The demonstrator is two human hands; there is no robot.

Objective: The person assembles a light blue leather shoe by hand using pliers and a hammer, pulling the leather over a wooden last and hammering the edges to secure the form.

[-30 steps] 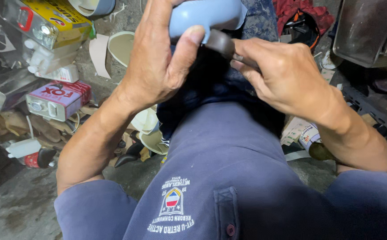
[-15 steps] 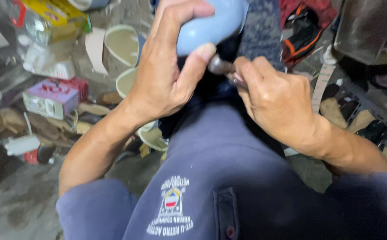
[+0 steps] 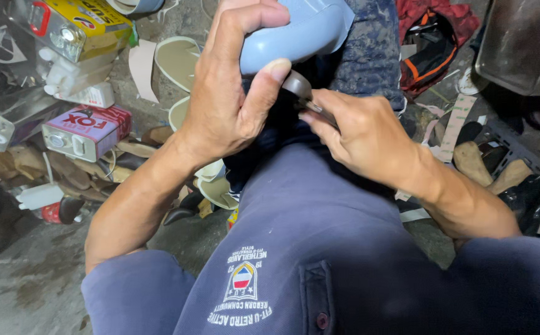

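Both hands crowd close: left hand grips blue shoe, right hand pinches tool.

Smooth matt blue shoe sole

navy short-sleeved shirt, printed chest crest, bare forearms

Stained concrete floor, strewn with tin cans, shoe soles, scraps.
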